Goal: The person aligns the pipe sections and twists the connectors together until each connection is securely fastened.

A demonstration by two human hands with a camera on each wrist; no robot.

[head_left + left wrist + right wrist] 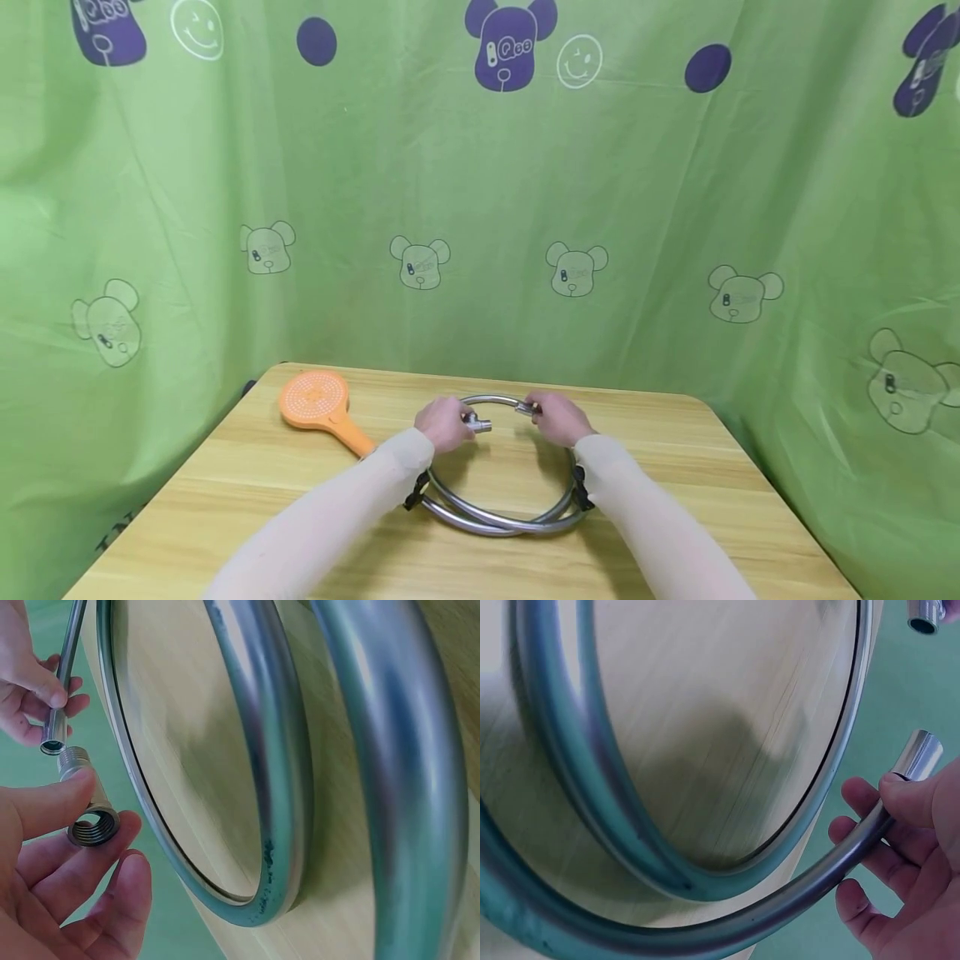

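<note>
Over the tabletop my left hand point(444, 423) pinches a short metal threaded fitting point(480, 426) between thumb and fingers. In the left wrist view this fitting point(96, 796) shows outer threads at its far end and a threaded opening facing the camera. Across from it, my right hand point(562, 419) grips a silver shower hose just behind its smooth end sleeve point(919, 754). The hose end point(55, 733) and the fitting's threaded end lie close together; in the right wrist view a gap separates them. The rest of the shower hose point(480, 518) loops in coils below my wrists.
An orange hand shower point(315, 400) lies face up at the left of the wooden table point(660, 517); my left sleeve hides its handle end. Behind the table and along both sides hangs a green patterned curtain point(487, 333). Dark wrist straps point(417, 490) sit near the hose coils.
</note>
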